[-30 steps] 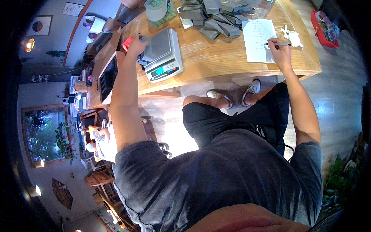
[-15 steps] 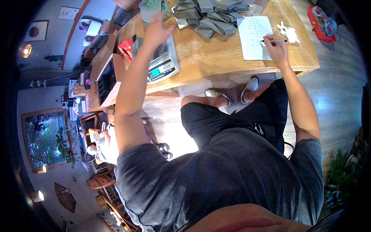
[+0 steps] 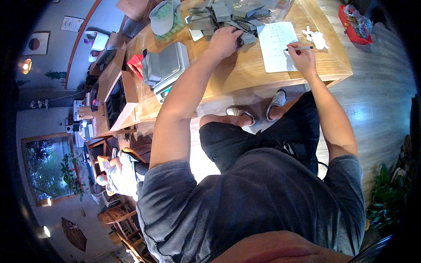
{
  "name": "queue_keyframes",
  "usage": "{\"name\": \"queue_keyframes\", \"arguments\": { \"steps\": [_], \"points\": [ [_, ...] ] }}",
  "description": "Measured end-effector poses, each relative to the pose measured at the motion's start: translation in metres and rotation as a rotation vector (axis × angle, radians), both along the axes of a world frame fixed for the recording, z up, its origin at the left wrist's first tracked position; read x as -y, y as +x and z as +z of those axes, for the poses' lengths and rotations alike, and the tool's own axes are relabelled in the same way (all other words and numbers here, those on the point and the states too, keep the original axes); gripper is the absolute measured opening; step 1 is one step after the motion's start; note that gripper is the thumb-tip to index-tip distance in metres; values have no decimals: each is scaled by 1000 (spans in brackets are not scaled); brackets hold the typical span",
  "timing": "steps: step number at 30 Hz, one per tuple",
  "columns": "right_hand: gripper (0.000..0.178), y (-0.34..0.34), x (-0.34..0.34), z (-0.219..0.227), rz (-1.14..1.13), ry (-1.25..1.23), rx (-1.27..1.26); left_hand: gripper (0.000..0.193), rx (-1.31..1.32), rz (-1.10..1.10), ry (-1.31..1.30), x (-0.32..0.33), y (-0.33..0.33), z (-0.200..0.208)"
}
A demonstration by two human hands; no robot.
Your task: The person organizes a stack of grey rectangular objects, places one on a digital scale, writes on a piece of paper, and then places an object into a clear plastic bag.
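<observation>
Grey pouches [image 3: 224, 12] lie heaped at the table's [image 3: 240, 69] far side, by the left hand [image 3: 225, 42]; probably light, pliable, slick, best pinched by an edge. That hand half-curls, fingertips hidden; whether it grips one, I cannot tell. The right hand [image 3: 302, 59] grips a pen [image 3: 306, 47] over white paper [image 3: 275, 40], its writing illegible.

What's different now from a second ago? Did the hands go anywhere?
The left hand moved right, from beside the red packet, over the scale, to the near edge of the pile of grey pouches. I can't tell if it grips one. The right hand stayed at the paper, still holding the pen. The packet and scale stayed on the table.
</observation>
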State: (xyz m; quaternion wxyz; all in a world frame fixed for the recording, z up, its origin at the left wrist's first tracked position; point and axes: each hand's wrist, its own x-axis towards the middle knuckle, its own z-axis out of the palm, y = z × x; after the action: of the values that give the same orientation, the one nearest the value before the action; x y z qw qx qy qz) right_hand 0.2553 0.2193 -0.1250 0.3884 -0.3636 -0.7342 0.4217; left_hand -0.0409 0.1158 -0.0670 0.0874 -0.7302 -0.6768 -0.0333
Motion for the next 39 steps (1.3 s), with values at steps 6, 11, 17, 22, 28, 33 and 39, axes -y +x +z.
{"name": "queue_keyframes", "arguments": {
  "steps": [6, 11, 17, 22, 28, 33, 39],
  "points": [
    [21, -3, -4, -8, 3, 34, -41, 29, 136, 3, 128, 9, 0, 20],
    [21, -2, -2, -6, 5, 49, -29, 27, 327, 251, 239, 32, -8, 67],
    [22, 3, -11, -19, 3, 49, -71, 44, 363, 553, 198, 67, -73, 127],
    [22, -5, -5, -10, 28, 32, -47, 53, 40, 603, 13, 120, -162, 128],
    [21, 1, -7, -10, 14, 68, -33, 45, -127, 787, -186, 143, -169, 118],
    [21, -1, -5, -8, 16, 52, -21, 54, -146, 871, -168, 151, -176, 103],
    [20, 3, -4, -5, -6, 52, 22, 65, -173, 930, -240, 141, -164, 114]
  ]
}}
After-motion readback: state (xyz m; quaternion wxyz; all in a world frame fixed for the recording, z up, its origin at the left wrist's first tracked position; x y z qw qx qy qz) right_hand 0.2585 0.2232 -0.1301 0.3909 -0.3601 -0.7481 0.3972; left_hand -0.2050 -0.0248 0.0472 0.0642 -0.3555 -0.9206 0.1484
